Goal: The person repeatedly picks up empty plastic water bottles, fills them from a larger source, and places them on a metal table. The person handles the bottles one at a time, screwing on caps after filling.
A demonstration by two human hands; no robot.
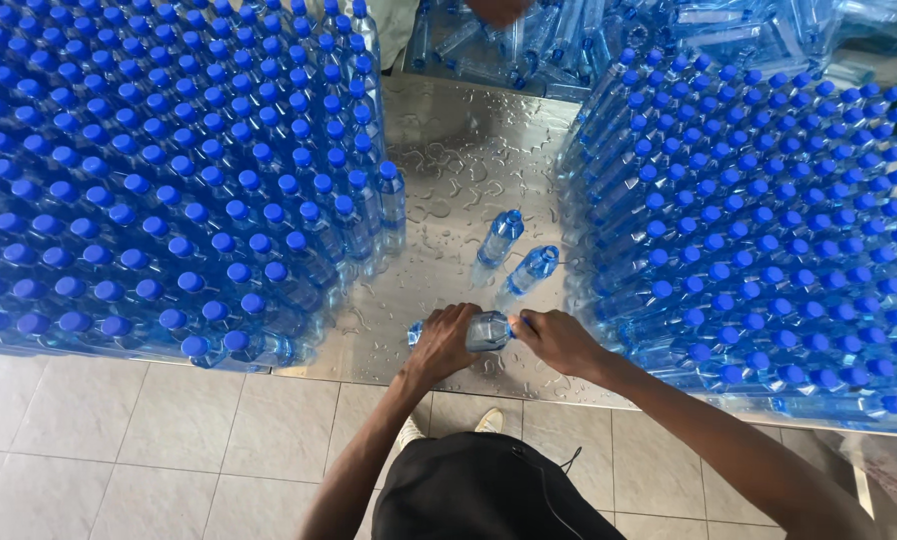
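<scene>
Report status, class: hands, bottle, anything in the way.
Left hand grips bottle lying sideways; right hand at its cap end. Two loose bottles stand just beyond on wet metal table. Capped bottle blocks crowd both sides.

Blue-capped clear bottles [169, 180], wet silver table [469, 160], beige floor tiles [119, 440]
</scene>
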